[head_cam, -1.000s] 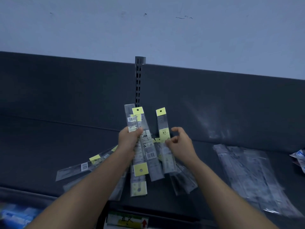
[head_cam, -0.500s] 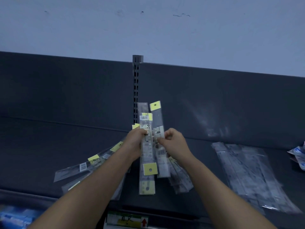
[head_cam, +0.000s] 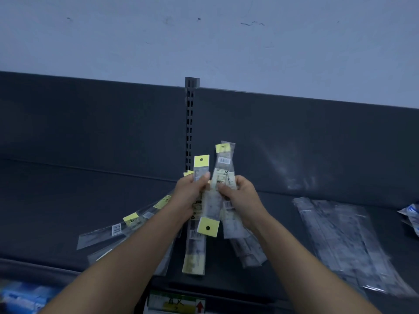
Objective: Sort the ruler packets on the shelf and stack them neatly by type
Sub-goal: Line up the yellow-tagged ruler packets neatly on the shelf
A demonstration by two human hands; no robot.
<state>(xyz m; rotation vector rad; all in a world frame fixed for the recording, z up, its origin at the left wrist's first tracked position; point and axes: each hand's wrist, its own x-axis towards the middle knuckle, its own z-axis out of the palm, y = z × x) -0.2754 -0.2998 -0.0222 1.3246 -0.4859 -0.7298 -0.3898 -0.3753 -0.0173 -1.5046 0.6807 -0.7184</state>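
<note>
Both hands hold a bunch of clear ruler packets with yellow header tabs above the dark shelf [head_cam: 68, 200]. My left hand [head_cam: 191, 192] grips several packets [head_cam: 195, 241] that hang down, with one yellow tab sticking up. My right hand [head_cam: 241, 197] pinches a packet [head_cam: 223, 164] that stands upright, plus others fanning down below it. More yellow-tabbed packets [head_cam: 127, 225] lie spread on the shelf under my left forearm. A pile of plain clear packets [head_cam: 340, 241] lies on the shelf to the right.
A slotted metal upright [head_cam: 190, 123] divides the dark back panel behind my hands. Blue-and-white packets [head_cam: 410, 214] poke in at the right edge. A price label [head_cam: 179, 303] sits on the shelf's front edge, and blue goods [head_cam: 20, 298] show on the lower left.
The packets that were pressed together half a second ago have been split apart: the one in my right hand has shifted right and higher, and the left bunch sits lower.
</note>
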